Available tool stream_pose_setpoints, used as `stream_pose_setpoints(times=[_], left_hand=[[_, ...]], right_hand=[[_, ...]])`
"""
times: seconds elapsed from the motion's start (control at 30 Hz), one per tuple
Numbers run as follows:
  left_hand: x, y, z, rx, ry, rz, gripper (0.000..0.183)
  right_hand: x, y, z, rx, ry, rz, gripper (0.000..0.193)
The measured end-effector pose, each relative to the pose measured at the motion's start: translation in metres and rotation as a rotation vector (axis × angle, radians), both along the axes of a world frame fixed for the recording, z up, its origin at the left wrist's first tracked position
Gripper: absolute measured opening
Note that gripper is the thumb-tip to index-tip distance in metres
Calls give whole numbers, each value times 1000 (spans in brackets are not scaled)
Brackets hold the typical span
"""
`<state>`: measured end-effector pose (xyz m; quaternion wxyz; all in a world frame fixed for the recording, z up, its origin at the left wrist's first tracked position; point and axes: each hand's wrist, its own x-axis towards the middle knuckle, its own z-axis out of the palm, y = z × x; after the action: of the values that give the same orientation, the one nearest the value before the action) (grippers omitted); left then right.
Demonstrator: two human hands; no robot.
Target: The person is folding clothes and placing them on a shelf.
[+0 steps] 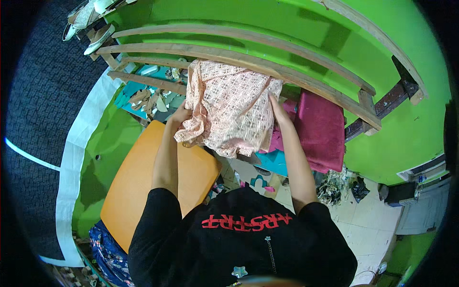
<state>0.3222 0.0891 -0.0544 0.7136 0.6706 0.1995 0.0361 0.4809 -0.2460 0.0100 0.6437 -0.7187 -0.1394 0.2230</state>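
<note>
A peach lace cloth (228, 105) hangs bunched over a wooden rail (267, 67) of a slatted rack in front of me. My left hand (180, 116) grips the cloth's lower left edge. On the right, my right hand (278, 110) presses flat against the cloth's side, fingers pointing up toward the rail. Both forearms rise from my black shirt at the bottom.
A magenta cloth (321, 129) hangs on the rack to the right. An orange board (138, 182) lies at lower left over patterned blue fabric (107, 251). Green walls surround the rack. Shoes (93, 33) sit at upper left. Scraps and a tiled floor (363, 225) are at lower right.
</note>
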Motion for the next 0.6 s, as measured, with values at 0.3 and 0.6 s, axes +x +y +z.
stream_pose_setpoints(times=[0.3,0.6], left_hand=[[21,-11,33,140,-136,-43,66],[81,-41,76,163,-283,-131,63]], right_hand=[[27,6,-1,322,402,-136,63],[56,-40,-3,483,198,-316,23]])
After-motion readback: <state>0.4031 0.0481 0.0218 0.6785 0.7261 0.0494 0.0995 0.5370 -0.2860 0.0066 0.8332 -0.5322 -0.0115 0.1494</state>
